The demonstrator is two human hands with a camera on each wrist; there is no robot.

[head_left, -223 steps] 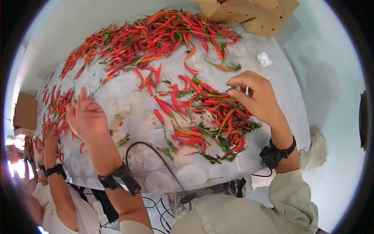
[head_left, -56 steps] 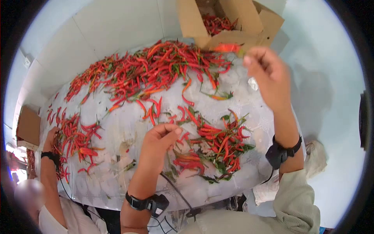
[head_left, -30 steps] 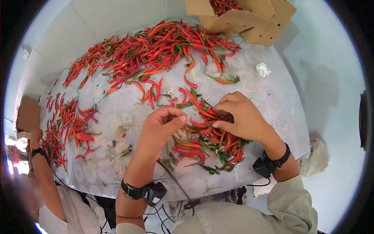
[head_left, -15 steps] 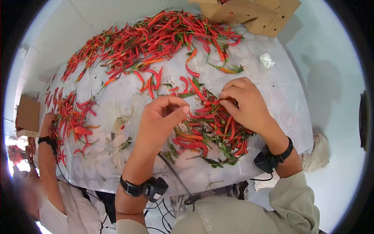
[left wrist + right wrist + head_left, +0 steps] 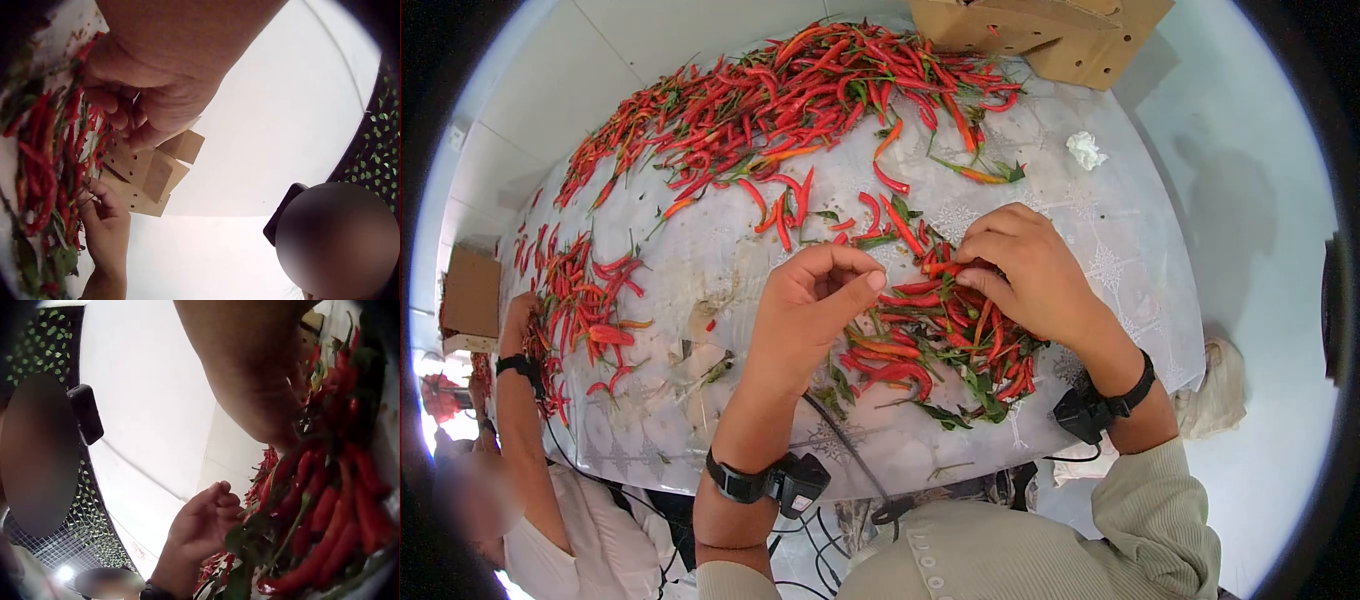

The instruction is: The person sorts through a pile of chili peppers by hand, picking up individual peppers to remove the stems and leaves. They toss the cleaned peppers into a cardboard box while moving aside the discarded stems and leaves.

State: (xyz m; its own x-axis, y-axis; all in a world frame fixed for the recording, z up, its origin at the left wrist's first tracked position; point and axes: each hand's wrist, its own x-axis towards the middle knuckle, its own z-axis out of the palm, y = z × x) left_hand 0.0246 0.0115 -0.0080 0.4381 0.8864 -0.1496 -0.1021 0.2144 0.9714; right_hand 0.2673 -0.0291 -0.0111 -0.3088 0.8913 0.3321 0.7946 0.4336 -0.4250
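In the head view, my right hand (image 5: 1035, 275) pinches a red chili (image 5: 941, 268) at the upper edge of the nearer chili pile (image 5: 990, 330). My left hand (image 5: 805, 310) is held just left of that pile, its fingers curled and the thumb tip near the index finger, with no chili visible in it. The left wrist view has the left hand (image 5: 147, 94) close by and the right hand (image 5: 106, 234) beyond, at the chilies (image 5: 44, 169). In the right wrist view the left hand (image 5: 203, 528) is curled beside leaves and chilies (image 5: 325, 512).
A long chili heap (image 5: 800, 100) lies along the far side. A cardboard box (image 5: 1080, 50) stands at the far right, near a crumpled white tissue (image 5: 1085, 150). On the left, another person's arm (image 5: 522, 420) reaches to a third pile (image 5: 580, 310). A black cable (image 5: 840, 440) crosses the front edge.
The right hand has come from beside the cardboard box, where it held chilies, down to the nearer pile. The left hand has moved right from its earliest place and lately stays almost still.
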